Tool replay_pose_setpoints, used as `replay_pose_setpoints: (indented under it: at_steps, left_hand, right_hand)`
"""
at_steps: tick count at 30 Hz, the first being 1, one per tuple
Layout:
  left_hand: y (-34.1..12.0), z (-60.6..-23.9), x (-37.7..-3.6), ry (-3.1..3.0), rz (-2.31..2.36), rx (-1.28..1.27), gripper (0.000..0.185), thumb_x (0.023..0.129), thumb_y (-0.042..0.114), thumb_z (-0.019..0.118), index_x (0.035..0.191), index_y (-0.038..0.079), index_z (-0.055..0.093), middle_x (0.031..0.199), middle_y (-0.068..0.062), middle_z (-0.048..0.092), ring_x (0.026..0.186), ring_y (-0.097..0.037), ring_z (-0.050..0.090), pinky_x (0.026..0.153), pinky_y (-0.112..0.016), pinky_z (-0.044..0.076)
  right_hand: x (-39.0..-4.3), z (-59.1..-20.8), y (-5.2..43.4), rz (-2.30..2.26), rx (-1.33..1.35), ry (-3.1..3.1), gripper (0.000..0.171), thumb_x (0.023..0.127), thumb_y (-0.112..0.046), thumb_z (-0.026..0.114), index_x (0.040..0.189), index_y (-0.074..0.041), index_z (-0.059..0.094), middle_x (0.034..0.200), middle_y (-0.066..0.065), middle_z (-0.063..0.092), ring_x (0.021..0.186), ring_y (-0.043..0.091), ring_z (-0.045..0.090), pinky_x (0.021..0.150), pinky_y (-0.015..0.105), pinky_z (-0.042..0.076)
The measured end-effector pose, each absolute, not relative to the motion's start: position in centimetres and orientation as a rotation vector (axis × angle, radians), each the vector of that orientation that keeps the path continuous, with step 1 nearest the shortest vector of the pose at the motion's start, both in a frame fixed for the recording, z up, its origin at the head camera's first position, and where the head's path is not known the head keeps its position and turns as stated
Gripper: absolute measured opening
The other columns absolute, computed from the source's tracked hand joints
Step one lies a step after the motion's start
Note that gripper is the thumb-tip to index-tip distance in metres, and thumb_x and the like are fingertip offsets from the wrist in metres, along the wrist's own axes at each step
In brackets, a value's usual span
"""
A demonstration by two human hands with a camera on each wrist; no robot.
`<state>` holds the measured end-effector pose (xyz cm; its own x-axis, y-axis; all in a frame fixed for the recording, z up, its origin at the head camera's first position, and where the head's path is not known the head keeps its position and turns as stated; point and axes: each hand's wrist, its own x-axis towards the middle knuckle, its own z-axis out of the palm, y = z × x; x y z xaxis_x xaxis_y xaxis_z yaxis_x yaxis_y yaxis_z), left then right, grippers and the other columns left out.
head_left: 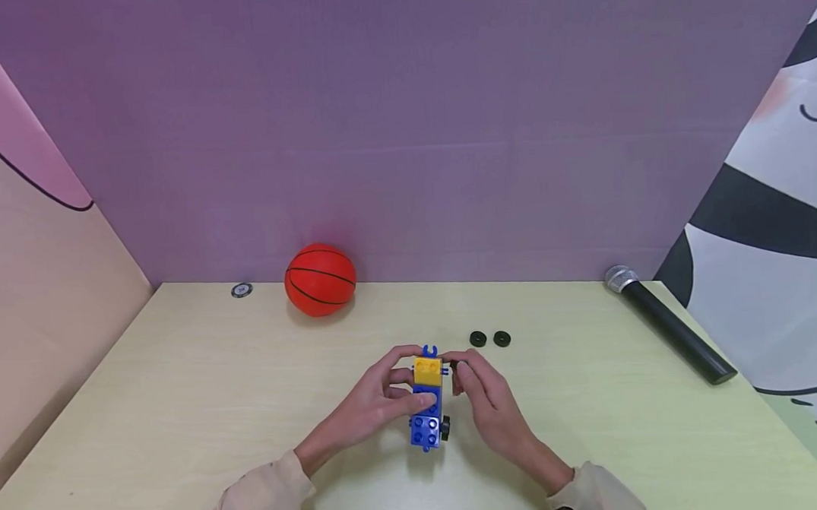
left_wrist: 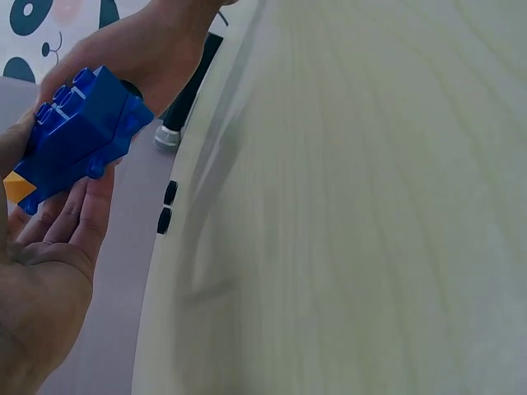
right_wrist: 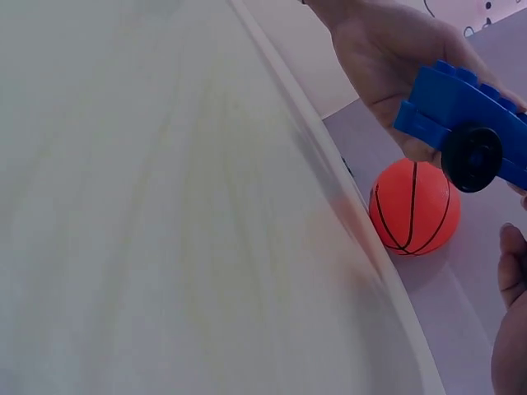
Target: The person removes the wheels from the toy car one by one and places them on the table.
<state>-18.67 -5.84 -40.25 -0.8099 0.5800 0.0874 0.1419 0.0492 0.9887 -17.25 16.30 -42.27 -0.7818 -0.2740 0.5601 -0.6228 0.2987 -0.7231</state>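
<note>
My left hand [head_left: 370, 409] holds a toy car [head_left: 426, 429] of blue bricks with a yellow brick [head_left: 427, 370] at its far end, raised above the table. Its thumb lies across the studded top. One black wheel [right_wrist: 472, 159] sits on the car's near right axle stub, plain in the right wrist view. On the car's right side, by the yellow brick, my right hand [head_left: 489, 404] pinches a small dark piece, apparently another wheel [head_left: 454, 365], mostly covered by fingers. Whether it touches the stub there I cannot tell. Two loose black wheels [head_left: 477, 339] lie on the table beyond.
An orange-red toy basketball [head_left: 320, 280] stands at the back, left of the middle. A small round disc [head_left: 242, 290] lies farther left near the back edge. The black microphone [head_left: 672, 327] lies along the table's right edge. A purple panel [head_left: 403, 133] rises behind the table.
</note>
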Motion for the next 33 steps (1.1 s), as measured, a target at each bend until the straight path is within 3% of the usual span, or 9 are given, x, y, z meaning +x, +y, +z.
replay_pose_setpoints:
  at_steps: [4, 10, 16, 21, 28, 33]
  left_hand:
    - [-5.85, -40.36, -18.59, 1.983, 1.84, 0.716, 0.059, 0.101, 0.02, 0.068, 0.151, 0.009, 0.038, 0.11, -0.011, 0.068, 0.101, -0.029, 0.072, 0.098, -0.042, 0.055]
    - [-6.05, -40.35, -18.46, 1.963, 1.883, 0.717, 0.058, 0.102, 0.019, 0.067, 0.151, 0.008, 0.038, 0.112, -0.013, 0.068, 0.101, -0.03, 0.072, 0.096, -0.042, 0.056]
    - [-6.33, -40.43, -18.47, 1.959, 1.912, 0.708, 0.058, 0.101, 0.017, 0.068, 0.151, 0.007, 0.039, 0.113, -0.014, 0.068, 0.099, -0.03, 0.072, 0.093, -0.042, 0.058]
    - [-6.45, -40.46, -18.52, 1.973, 1.915, 0.692, 0.058, 0.102, 0.018, 0.068, 0.151, 0.008, 0.039, 0.114, -0.014, 0.067, 0.101, -0.029, 0.071, 0.093, -0.042, 0.058]
    - [-6.46, -40.63, -18.67, 1.947, 1.953, 0.709, 0.058, 0.1, 0.013, 0.068, 0.149, 0.007, 0.039, 0.11, -0.013, 0.067, 0.096, -0.029, 0.071, 0.091, -0.042, 0.059]
    - [-6.5, -40.63, -18.7, 1.962, 1.951, 0.704, 0.058, 0.1, 0.013, 0.069, 0.149, 0.006, 0.038, 0.109, -0.012, 0.067, 0.097, -0.03, 0.072, 0.091, -0.043, 0.058]
  right_hand:
    - [-16.95, -42.19, 16.19, 1.586, 0.794, -2.257, 0.031, 0.111, -0.002, 0.036, 0.13, -0.001, 0.06, 0.098, 0.011, 0.057, 0.087, 0.023, 0.059, 0.081, 0.03, 0.055]
    - [-17.0, -42.37, 16.33, 1.581, 0.803, -2.222, 0.028, 0.107, 0.002, 0.051, 0.134, 0.001, 0.059, 0.113, 0.009, 0.067, 0.094, 0.027, 0.067, 0.088, 0.031, 0.057]
    - [-17.19, -42.58, 16.59, 1.519, 0.829, -2.144, 0.031, 0.098, 0.011, 0.061, 0.128, 0.007, 0.06, 0.108, 0.017, 0.072, 0.09, 0.026, 0.071, 0.084, 0.026, 0.057]
    - [-17.27, -42.75, 16.83, 1.518, 0.831, -2.135, 0.033, 0.095, 0.011, 0.066, 0.127, 0.003, 0.062, 0.108, 0.018, 0.073, 0.09, 0.028, 0.072, 0.086, 0.026, 0.057]
    - [-17.24, -42.79, 16.85, 1.486, 0.806, -2.143, 0.029, 0.094, 0.009, 0.069, 0.121, 0.005, 0.062, 0.107, 0.007, 0.073, 0.088, 0.017, 0.069, 0.081, 0.026, 0.057]
    - [-17.24, -42.77, 16.89, 1.431, 0.803, -2.137, 0.03, 0.091, 0.009, 0.072, 0.119, 0.001, 0.064, 0.101, 0.006, 0.072, 0.083, 0.013, 0.065, 0.073, 0.027, 0.055]
